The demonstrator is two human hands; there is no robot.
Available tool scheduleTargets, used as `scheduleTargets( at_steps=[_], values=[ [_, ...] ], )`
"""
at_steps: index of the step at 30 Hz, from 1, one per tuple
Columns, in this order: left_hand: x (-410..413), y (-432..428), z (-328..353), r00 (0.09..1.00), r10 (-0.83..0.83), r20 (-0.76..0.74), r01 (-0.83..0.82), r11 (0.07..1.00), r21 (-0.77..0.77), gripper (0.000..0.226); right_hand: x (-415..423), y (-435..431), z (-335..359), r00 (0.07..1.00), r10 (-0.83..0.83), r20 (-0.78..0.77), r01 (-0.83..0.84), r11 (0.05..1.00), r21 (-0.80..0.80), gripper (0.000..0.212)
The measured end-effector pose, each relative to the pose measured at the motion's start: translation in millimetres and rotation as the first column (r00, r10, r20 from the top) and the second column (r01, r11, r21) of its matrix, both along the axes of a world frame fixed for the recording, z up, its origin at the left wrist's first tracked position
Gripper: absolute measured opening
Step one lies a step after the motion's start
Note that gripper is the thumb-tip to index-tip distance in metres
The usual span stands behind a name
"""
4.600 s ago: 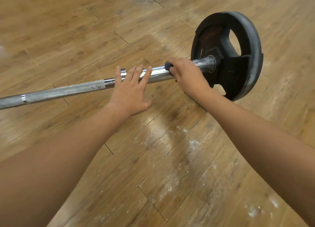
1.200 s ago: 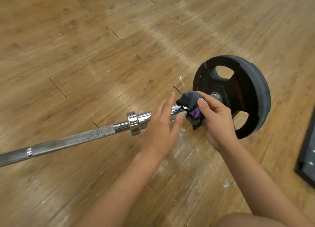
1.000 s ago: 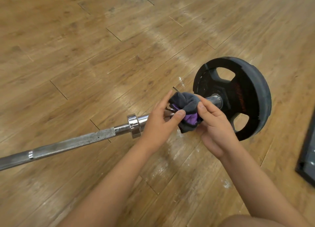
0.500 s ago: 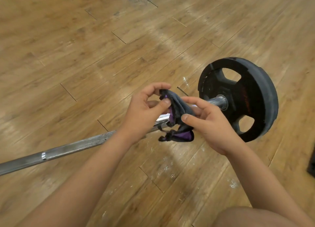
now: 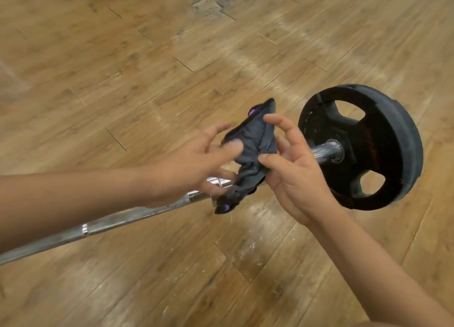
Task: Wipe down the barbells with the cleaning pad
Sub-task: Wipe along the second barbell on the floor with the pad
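The left hand (image 5: 196,159) and right hand (image 5: 292,174) both pinch the crumpled pad (image 5: 253,152) just above the bar (image 5: 122,218), left of the plate (image 5: 383,154).

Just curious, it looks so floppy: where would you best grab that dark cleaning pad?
By its bunched middle, pinched from left and right, as the left hand and right hand do. The cleaning pad is limp and crumpled, its lower end drooping past the barbell, so a corner grip would likely leave it dangling.
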State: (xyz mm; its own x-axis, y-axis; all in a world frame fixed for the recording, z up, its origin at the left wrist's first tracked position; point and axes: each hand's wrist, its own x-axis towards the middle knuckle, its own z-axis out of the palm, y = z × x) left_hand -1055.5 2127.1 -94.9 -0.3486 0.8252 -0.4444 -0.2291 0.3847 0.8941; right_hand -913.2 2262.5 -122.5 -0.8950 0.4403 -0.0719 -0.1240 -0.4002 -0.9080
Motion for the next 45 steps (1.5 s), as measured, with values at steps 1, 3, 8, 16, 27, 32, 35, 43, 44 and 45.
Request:
scheduleTargets(
  at_steps=[1, 3, 8, 16, 27, 32, 35, 43, 44, 45],
  values=[
    [1.2, -7.9, -0.9, 0.999, -0.018, -0.034, 0.019, 0.999, 0.043, 0.082, -2.2, -4.7, -0.8, 1.0, -0.01, -0.006, 0.01, 1.0, 0.006, 0.054],
    [1.2, -18.6, -4.9, 0.992, 0.018, -0.126, -0.001, 0.991, 0.132, 0.086, -6.6, -13.6, -2.4, 1.0, -0.022, 0.001, 0.022, 0.999, 0.038, 0.057],
    [-0.9, -26.8, -13.0, 0.968, 0.1, -0.228, -0.028, 0.954, 0.3, 0.072, -4.7, -23.9, -0.7, 0.992, 0.019, 0.124, -0.039, 0.986, 0.162, 0.075],
    [0.1, 13.4, -24.6, 0.978, 0.185, -0.097, -0.134, 0.911, 0.391, 0.056, 19.2, -19.8, 12.0, 0.97, -0.16, 0.181, 0.112, 0.961, 0.251, 0.079],
    [70.9, 56.8, -33.8, 0.9, -0.429, 0.073, 0.387, 0.866, 0.316, 0.079, 105.3, -26.3, 17.5, 0.774, -0.617, 0.145, 0.628, 0.776, -0.052, 0.068],
    [116.5, 62.0, -38.1, 0.828, -0.561, 0.009, 0.532, 0.791, 0.303, 0.063, 149.8, -51.5, 29.6, 0.733, -0.654, 0.184, 0.659, 0.751, 0.043, 0.081],
    [143.0, 57.3, -38.9, 0.786, -0.615, -0.056, 0.595, 0.73, 0.336, 0.058, 185.7, -71.5, 43.5, 0.703, -0.632, 0.327, 0.57, 0.775, 0.272, 0.082],
    [224.0, 44.4, -19.8, 0.632, -0.754, -0.179, 0.736, 0.513, 0.441, 0.054, 271.1, -146.0, 75.3, 0.324, -0.769, 0.551, 0.66, 0.601, 0.451, 0.04],
    [236.8, 44.4, -18.9, 0.584, -0.786, -0.203, 0.774, 0.463, 0.432, 0.053, 286.5, -158.6, 80.7, 0.278, -0.78, 0.561, 0.644, 0.585, 0.493, 0.042],
    [250.0, 43.8, -17.8, 0.533, -0.808, -0.251, 0.812, 0.405, 0.42, 0.051, 302.5, -170.1, 85.0, 0.247, -0.789, 0.562, 0.63, 0.572, 0.526, 0.045]
  ],
)
